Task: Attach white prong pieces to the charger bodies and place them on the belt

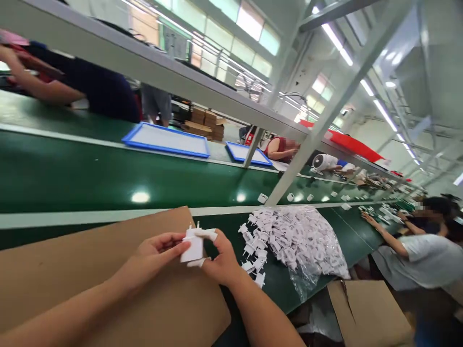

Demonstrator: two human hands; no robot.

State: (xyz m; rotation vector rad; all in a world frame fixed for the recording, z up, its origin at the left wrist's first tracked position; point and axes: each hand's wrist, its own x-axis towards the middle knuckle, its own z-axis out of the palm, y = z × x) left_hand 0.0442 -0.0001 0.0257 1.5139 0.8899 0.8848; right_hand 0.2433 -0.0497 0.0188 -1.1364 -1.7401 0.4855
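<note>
Above a brown cardboard sheet, both hands hold one white plug adapter with two metal pins pointing up. My left hand pinches its left side between thumb and fingers. My right hand, with white covers on thumb and forefinger, grips it from the right. To the right, many white plug parts lie loose on the green table beside a clear plastic bag full of similar parts.
A green conveyor runs behind a white rail, with small white pieces on it. Blue-rimmed trays stand beyond. A slanted metal post rises near the bag. Co-workers sit at right and across; an open carton is lower right.
</note>
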